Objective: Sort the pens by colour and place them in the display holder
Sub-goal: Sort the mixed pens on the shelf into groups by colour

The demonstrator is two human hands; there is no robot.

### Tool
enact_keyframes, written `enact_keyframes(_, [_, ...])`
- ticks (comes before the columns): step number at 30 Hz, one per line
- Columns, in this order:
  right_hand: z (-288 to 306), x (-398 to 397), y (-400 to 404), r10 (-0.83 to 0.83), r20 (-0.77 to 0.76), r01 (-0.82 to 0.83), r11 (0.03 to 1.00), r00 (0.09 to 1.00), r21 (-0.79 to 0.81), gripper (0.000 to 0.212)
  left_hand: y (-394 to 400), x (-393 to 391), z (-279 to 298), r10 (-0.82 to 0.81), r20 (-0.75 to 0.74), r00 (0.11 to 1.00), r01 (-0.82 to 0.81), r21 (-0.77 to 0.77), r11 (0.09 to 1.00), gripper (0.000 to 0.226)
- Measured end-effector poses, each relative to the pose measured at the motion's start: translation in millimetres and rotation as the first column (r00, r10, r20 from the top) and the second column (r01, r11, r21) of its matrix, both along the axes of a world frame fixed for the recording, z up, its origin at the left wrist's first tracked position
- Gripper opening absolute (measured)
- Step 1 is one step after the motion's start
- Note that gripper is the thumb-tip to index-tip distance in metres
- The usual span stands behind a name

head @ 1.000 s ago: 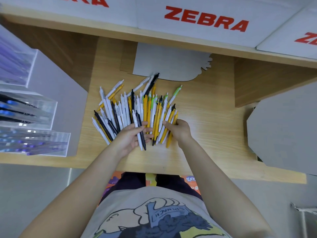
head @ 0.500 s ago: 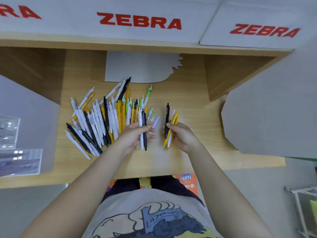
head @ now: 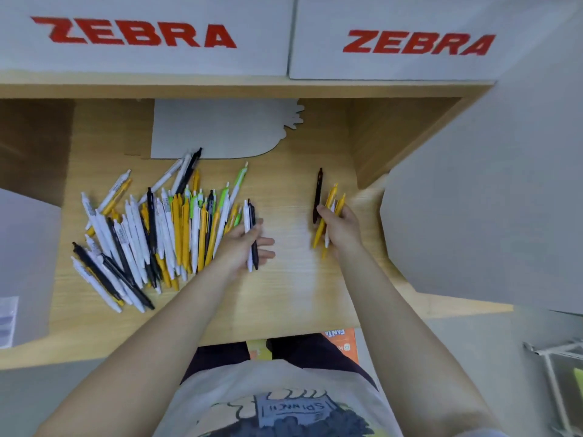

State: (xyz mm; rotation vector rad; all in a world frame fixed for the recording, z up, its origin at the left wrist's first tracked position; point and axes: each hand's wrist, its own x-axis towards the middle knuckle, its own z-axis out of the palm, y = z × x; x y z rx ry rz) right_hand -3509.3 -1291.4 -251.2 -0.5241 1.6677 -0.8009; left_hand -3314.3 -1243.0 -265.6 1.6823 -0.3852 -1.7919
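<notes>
Wooden desk [head: 293,298], pens [head: 151,234] (heaped), both hands gripping

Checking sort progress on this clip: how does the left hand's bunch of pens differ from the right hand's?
The left hand holds two pens, one white and one black; the right hand grips a bigger bunch, mostly yellow with one black. The left hand's pens sit at the edge of the pile; the right hand's bunch is well clear of it. Both bunches mix colours and point away from the person.
</notes>
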Motion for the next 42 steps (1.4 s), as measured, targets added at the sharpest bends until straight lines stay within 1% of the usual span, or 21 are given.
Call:
enact_keyframes(1, [0, 1, -3, -0.010, -0.008, 0.010, 1.000, 1.000, 0.007, 0.017, 0, 3, -2, 0.017, 0.014, 1.000, -0.017, 0.002, 1.000, 0.026])
enact_keyframes(3, [1, 1, -6, -0.028, -0.026, 0.028, 1.000, 0.999, 0.005, 0.017, -1, 7, -3, -0.011, 0.039, 0.999, 0.010, 0.011, 1.000, 0.024])
enact_keyframes(6, [0, -2, -1, -0.068, -0.028, 0.068, 0.998, 0.997, -0.012, 0.005, -5, 4, 1, -0.101, 0.005, 0.995, 0.101, 0.010, 0.995, 0.023])
enact_keyframes(8, [-2, -7, 5, -0.081, -0.009, 0.081, 0.997, 0.997, -0.007, 0.009, -10, -4, 5, -0.126, -0.020, 0.992, 0.126, -0.011, 0.992, 0.021])
enact_keyframes(10, [-3, -11, 13, -0.061, 0.029, 0.061, 0.998, 0.998, 0.015, 0.016, -19, -14, 5, -0.116, -0.014, 0.993, 0.116, -0.024, 0.993, 0.021])
enact_keyframes(14, [-1, -16, 27, -0.043, 0.143, 0.039, 0.999, 0.989, 0.028, 0.019, -47, -39, 2, -0.019, 0.082, 0.996, 0.021, -0.025, 0.999, 0.027])
enact_keyframes(17, [0, -19, 28, 0.014, 0.158, -0.018, 1.000, 0.987, 0.020, 0.020, -69, -53, 3, -0.001, 0.174, 0.985, 0.013, -0.066, 0.998, 0.018])
enact_keyframes(21, [-1, -22, 20, 0.044, 0.159, -0.054, 0.997, 0.986, 0.061, 0.012, -85, -62, -1, 0.003, 0.276, 0.961, 0.019, -0.076, 0.997, 0.017])
enact_keyframes(26, [-4, -22, 20, -0.035, 0.218, 0.024, 0.998, 0.975, 0.053, 0.014, -78, -62, -5, 0.028, 0.373, 0.927, -0.006, -0.059, 0.998, 0.011])
enact_keyframes(28, [-4, -22, 24, -0.028, 0.199, 0.018, 0.999, 0.980, 0.051, 0.015, -72, -57, -6, 0.015, 0.405, 0.914, 0.019, -0.080, 0.997, 0.005])
enact_keyframes(30, [-5, -22, 28, -0.020, 0.159, 0.014, 0.999, 0.987, 0.041, 0.013, -64, -52, -4, -0.015, 0.440, 0.898, 0.069, -0.108, 0.992, 0.014])
enact_keyframes(31, [-5, -21, 31, -0.021, 0.149, 0.016, 0.999, 0.989, 0.035, 0.013, -59, -50, -2, -0.035, 0.449, 0.893, 0.094, -0.110, 0.989, 0.016])
enact_keyframes(33, [-5, -21, 36, -0.026, 0.143, 0.021, 0.999, 0.989, 0.039, 0.013, -47, -49, 6, -0.080, 0.415, 0.906, 0.131, -0.096, 0.987, 0.009])
enact_keyframes(35, [-6, -23, 42, -0.011, 0.131, 0.005, 0.999, 0.991, 0.045, 0.015, -32, -51, 11, -0.153, 0.335, 0.930, 0.184, -0.065, 0.981, 0.011])
enact_keyframes(38, [-4, -29, 57, 0.016, 0.117, -0.025, 0.997, 0.993, 0.069, 0.016, -4, -53, 19, -0.262, 0.244, 0.934, 0.279, -0.037, 0.959, 0.004])
enact_keyframes(40, [-4, -33, 68, 0.052, 0.135, -0.065, 0.993, 0.989, 0.094, 0.021, 12, -52, 19, -0.296, 0.207, 0.932, 0.306, -0.019, 0.952, 0.010])
enact_keyframes(42, [-2, -34, 78, 0.094, 0.182, -0.113, 0.989, 0.979, 0.099, 0.020, 24, -52, 19, -0.295, 0.115, 0.949, 0.297, -0.007, 0.955, 0.017])
